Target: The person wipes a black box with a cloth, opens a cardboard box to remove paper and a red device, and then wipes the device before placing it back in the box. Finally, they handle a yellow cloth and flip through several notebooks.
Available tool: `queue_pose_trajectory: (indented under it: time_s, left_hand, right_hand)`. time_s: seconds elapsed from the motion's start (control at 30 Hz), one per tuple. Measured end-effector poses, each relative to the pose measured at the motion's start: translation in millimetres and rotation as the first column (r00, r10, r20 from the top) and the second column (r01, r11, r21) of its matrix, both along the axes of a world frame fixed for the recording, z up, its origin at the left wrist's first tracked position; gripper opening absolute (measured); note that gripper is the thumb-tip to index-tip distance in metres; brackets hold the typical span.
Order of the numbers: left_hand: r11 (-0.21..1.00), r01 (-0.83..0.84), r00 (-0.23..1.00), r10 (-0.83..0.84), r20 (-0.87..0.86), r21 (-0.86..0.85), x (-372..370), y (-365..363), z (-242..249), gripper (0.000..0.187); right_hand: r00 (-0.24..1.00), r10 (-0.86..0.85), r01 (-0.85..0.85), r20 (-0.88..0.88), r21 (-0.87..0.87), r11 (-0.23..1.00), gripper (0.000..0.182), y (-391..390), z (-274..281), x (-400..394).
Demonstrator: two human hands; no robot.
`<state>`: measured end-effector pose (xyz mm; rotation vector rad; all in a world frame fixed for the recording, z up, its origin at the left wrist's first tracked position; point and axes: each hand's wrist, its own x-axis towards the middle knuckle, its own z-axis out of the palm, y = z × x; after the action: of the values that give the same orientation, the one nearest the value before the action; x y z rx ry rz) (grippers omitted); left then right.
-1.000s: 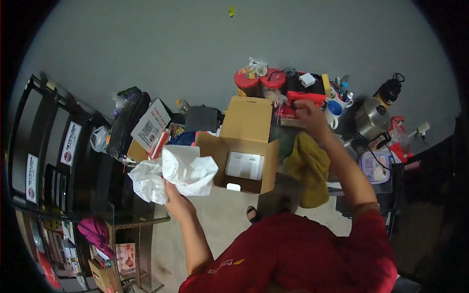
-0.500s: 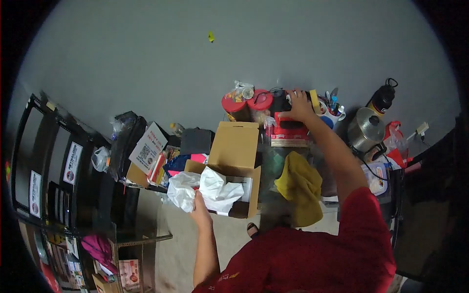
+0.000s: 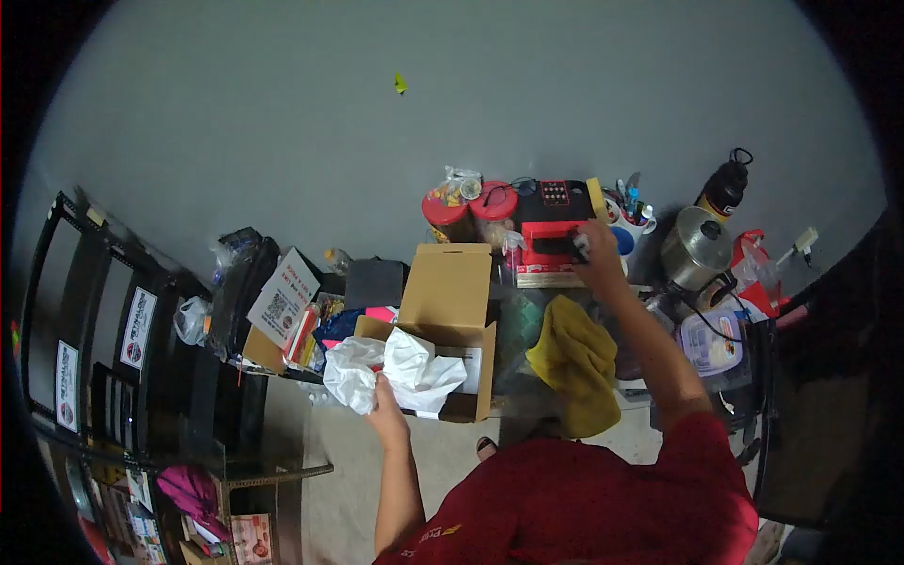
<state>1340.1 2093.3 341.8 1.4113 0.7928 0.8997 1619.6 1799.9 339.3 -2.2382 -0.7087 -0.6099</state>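
My left hand point(image 3: 386, 416) is closed on a crumpled white sheet point(image 3: 419, 375), paper or thin cloth, at the near edge of an open cardboard box point(image 3: 450, 287). A bit of red shows by the thumb. Part of the sheet hangs over the box's left side. My right hand point(image 3: 600, 256) is over the right end of a red and black box point(image 3: 544, 229) at the back of the table. Its fingers are curled around a small dark and whitish thing, too hidden to name.
Red-lidded jars point(image 3: 493, 200) and a mug of pens point(image 3: 636, 224) flank the red and black box. A steel pot point(image 3: 697, 249), a black bottle point(image 3: 727, 185) and a plastic tub point(image 3: 711, 341) stand right. A mustard cloth point(image 3: 574, 363) hangs over the front edge. Shelves point(image 3: 104, 311) stand left.
My right hand has moved down and right, off the top of the red and black box towards its front. The left hand keeps its hold on the white sheet.
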Motion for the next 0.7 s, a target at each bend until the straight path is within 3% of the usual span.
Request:
queue_pose_trajectory:
  time_s: [0.1,0.17,0.23,0.27,0.33,0.37,0.43,0.47,0.53,0.57,0.6,0.67,0.7]
  left_hand:
    - [1.000,0.008,1.000,-0.009,-0.007,-0.012,-1,-2,5,0.028]
    - [1.000,0.011,1.000,-0.012,-0.022,-0.018,-3,0,2,0.028]
    - [1.000,0.011,1.000,-0.011,-0.024,0.024,-3,9,-15,0.028]
    - [1.000,0.021,1.000,-0.020,-0.023,0.022,-3,8,-16,0.028]
    - [0.999,-0.009,0.997,0.013,-0.075,0.052,-2,7,-17,0.033]
    - [0.999,-0.006,0.997,0.010,-0.078,0.053,-2,8,-16,0.033]
    - [0.996,0.046,0.997,-0.041,-0.071,0.072,-5,8,-12,0.033]
    - [0.996,0.043,0.997,-0.038,-0.073,0.074,-5,7,-12,0.033]
    - [0.999,0.003,1.000,-0.002,-0.008,0.042,-2,4,-12,0.034]
    - [0.999,-0.001,1.000,0.002,-0.009,0.043,-2,2,-9,0.034]
    - [1.000,-0.002,0.999,0.003,-0.051,0.020,-3,-1,-4,0.034]
    - [1.000,-0.010,0.996,0.010,-0.090,0.000,-1,-2,1,0.034]
    - [1.000,-0.015,0.997,0.015,-0.070,-0.002,-1,-2,1,0.029]
  right_hand:
    - [0.972,-0.234,0.233,-0.007,-0.034,0.972,0.058,-41,-23,-33]
    - [0.920,-0.338,0.312,-0.197,-0.151,0.938,0.056,-70,-35,-57]
    - [0.855,-0.475,0.387,-0.208,-0.353,0.852,0.060,-97,-71,-71]
    - [0.851,-0.483,0.395,-0.206,-0.354,0.847,0.060,-107,-82,-73]
    - [0.701,-0.555,0.245,-0.449,-0.578,0.778,0.068,-115,-88,-75]
    - [0.698,-0.556,0.246,-0.451,-0.578,0.778,0.068,-114,-84,-77]
    - [0.622,-0.603,-0.011,-0.499,-0.776,0.630,0.074,-102,-62,-80]
    - [0.623,-0.600,-0.014,-0.501,-0.775,0.632,0.074,-91,-39,-77]
    - [0.687,-0.446,-0.180,-0.574,-0.729,0.661,0.067,-66,7,-54]
    - [0.782,-0.308,-0.077,-0.542,-0.575,0.814,0.060,-54,11,-38]
    - [0.867,-0.182,-0.006,-0.464,-0.375,0.927,0.054,-41,13,-21]
    - [0.978,-0.100,0.053,-0.184,-0.243,0.969,0.039,-10,-2,31]
    - [0.984,-0.097,0.065,-0.148,-0.206,0.976,0.036,9,11,43]
